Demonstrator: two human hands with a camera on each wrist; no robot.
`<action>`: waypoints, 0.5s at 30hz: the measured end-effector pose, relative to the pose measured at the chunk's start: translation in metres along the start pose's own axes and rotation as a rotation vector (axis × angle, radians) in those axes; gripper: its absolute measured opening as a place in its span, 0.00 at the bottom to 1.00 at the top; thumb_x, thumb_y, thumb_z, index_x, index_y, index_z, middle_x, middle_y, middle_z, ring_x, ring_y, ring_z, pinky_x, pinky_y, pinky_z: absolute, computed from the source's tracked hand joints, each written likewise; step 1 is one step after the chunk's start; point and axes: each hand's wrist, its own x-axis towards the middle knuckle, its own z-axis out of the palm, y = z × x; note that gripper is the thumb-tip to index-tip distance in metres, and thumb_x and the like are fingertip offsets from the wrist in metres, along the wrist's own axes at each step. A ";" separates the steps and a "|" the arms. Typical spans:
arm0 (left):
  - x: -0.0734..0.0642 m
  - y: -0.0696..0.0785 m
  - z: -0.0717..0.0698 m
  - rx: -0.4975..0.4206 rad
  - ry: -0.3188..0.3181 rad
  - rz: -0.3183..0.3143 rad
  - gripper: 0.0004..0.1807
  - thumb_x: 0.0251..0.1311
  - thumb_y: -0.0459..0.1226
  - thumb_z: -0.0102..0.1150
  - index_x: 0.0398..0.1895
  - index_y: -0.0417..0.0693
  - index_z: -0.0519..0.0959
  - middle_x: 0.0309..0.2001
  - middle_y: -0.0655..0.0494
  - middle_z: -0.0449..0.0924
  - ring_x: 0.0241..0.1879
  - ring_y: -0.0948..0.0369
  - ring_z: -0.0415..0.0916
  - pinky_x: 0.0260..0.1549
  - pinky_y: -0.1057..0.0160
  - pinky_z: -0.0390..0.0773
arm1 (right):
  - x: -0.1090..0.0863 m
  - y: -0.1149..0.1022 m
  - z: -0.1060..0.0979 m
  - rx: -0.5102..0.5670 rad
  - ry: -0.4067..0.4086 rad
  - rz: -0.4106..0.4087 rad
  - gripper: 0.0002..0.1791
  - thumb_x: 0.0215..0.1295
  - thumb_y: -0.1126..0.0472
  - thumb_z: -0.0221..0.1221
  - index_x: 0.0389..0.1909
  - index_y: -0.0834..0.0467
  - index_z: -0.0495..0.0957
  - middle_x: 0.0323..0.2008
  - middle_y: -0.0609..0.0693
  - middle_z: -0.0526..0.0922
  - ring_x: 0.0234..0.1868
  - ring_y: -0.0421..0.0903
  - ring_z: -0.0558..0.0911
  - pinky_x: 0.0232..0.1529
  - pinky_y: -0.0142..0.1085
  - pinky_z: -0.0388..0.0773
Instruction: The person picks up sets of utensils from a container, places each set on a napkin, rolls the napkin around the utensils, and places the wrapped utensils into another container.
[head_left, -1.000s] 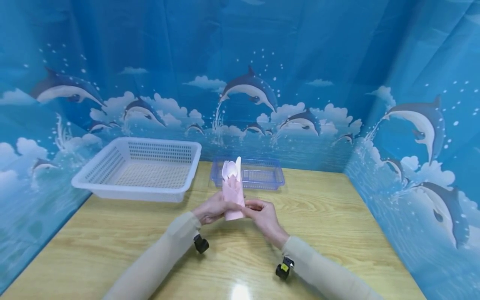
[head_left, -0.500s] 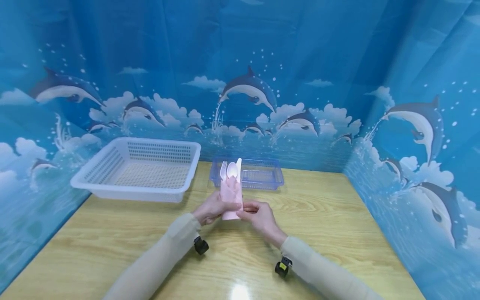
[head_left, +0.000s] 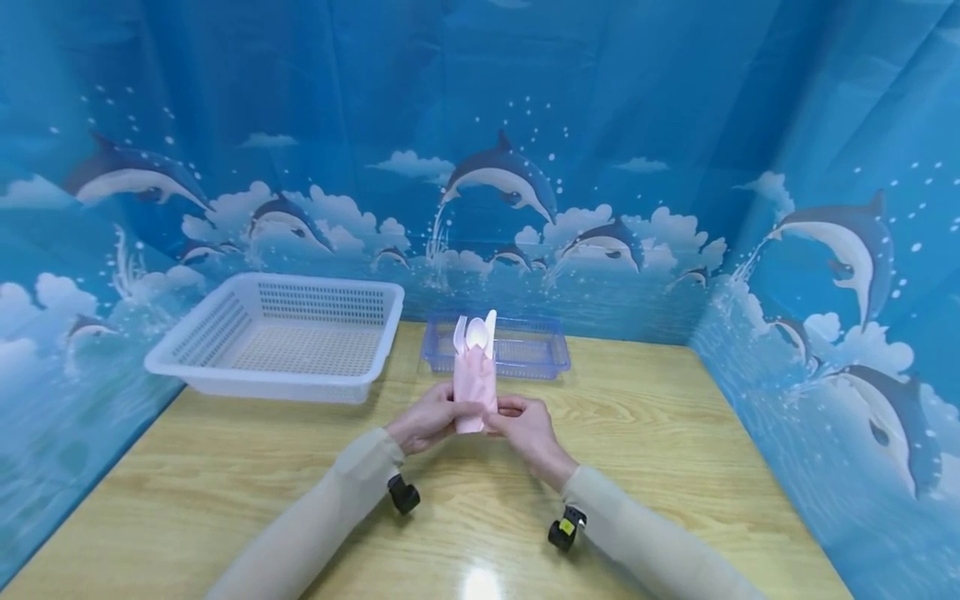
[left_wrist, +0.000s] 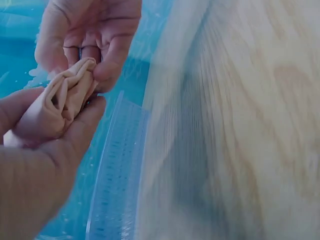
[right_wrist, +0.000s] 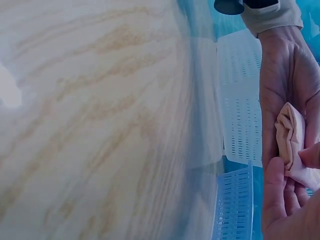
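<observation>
A folded pink napkin [head_left: 474,377] stands upright above the table in the head view. Out of its top poke a pale pink fork [head_left: 460,335], a spoon [head_left: 477,332] and a knife [head_left: 491,332]. My left hand [head_left: 433,417] grips the napkin's lower left side, thumb across the front. On the lower right edge, my right hand [head_left: 527,433] pinches it between thumb and fingers. Both wrist views show the napkin's bottom end with its rolled layers, held from either side; the cutlery is hidden there.
A large white slotted basket [head_left: 273,385] stands at the back left of the wooden table [head_left: 637,467]. Behind the napkin is a small clear blue-purple basket [head_left: 525,371]. Blue dolphin-print curtains [head_left: 480,75] close off the back and sides.
Both hands keep hold of the napkin. It shifts slightly left, then back to the right and a little up, and its front turns slightly.
</observation>
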 end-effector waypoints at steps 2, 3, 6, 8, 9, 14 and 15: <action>0.000 0.000 -0.001 0.054 0.034 -0.011 0.23 0.61 0.26 0.58 0.59 0.27 0.67 0.50 0.40 0.78 0.43 0.57 0.82 0.50 0.58 0.83 | 0.000 0.002 -0.001 -0.008 -0.008 -0.007 0.17 0.56 0.72 0.63 0.48 0.72 0.79 0.39 0.62 0.86 0.34 0.41 0.84 0.40 0.37 0.86; 0.000 0.001 -0.001 0.094 0.049 -0.012 0.23 0.60 0.27 0.59 0.57 0.28 0.69 0.50 0.39 0.79 0.42 0.57 0.82 0.48 0.58 0.83 | -0.001 0.003 -0.001 -0.015 -0.014 -0.011 0.17 0.56 0.72 0.64 0.48 0.72 0.80 0.39 0.62 0.86 0.34 0.41 0.84 0.40 0.36 0.86; -0.001 0.002 -0.003 0.202 0.089 -0.024 0.22 0.57 0.29 0.64 0.55 0.31 0.72 0.49 0.39 0.80 0.40 0.57 0.83 0.45 0.58 0.85 | -0.002 0.006 -0.002 -0.043 -0.029 -0.022 0.17 0.56 0.70 0.65 0.48 0.71 0.80 0.40 0.61 0.86 0.34 0.40 0.84 0.40 0.33 0.85; -0.002 0.002 -0.004 0.253 0.105 -0.024 0.22 0.56 0.30 0.66 0.53 0.32 0.74 0.48 0.40 0.81 0.38 0.57 0.83 0.43 0.58 0.85 | -0.003 0.007 -0.001 -0.050 -0.031 -0.035 0.17 0.56 0.70 0.66 0.48 0.70 0.81 0.40 0.61 0.86 0.35 0.40 0.84 0.40 0.32 0.85; -0.002 0.003 -0.005 0.270 0.109 -0.023 0.22 0.55 0.30 0.66 0.53 0.33 0.75 0.47 0.41 0.82 0.37 0.57 0.83 0.42 0.58 0.85 | -0.003 0.007 -0.001 -0.051 -0.032 -0.041 0.17 0.57 0.70 0.66 0.48 0.70 0.81 0.40 0.61 0.86 0.35 0.39 0.83 0.40 0.32 0.85; -0.004 0.002 -0.011 0.265 0.073 -0.021 0.22 0.55 0.29 0.66 0.54 0.32 0.74 0.48 0.40 0.81 0.38 0.57 0.83 0.43 0.58 0.85 | -0.006 0.004 0.000 -0.048 -0.043 -0.048 0.18 0.57 0.69 0.66 0.49 0.69 0.80 0.41 0.60 0.86 0.35 0.39 0.82 0.40 0.32 0.84; -0.005 0.002 -0.012 0.251 0.054 -0.023 0.23 0.56 0.28 0.65 0.55 0.31 0.73 0.49 0.39 0.80 0.40 0.57 0.83 0.45 0.58 0.84 | -0.006 0.003 0.001 -0.047 -0.047 -0.043 0.18 0.57 0.68 0.66 0.49 0.69 0.80 0.41 0.60 0.86 0.35 0.39 0.82 0.40 0.32 0.84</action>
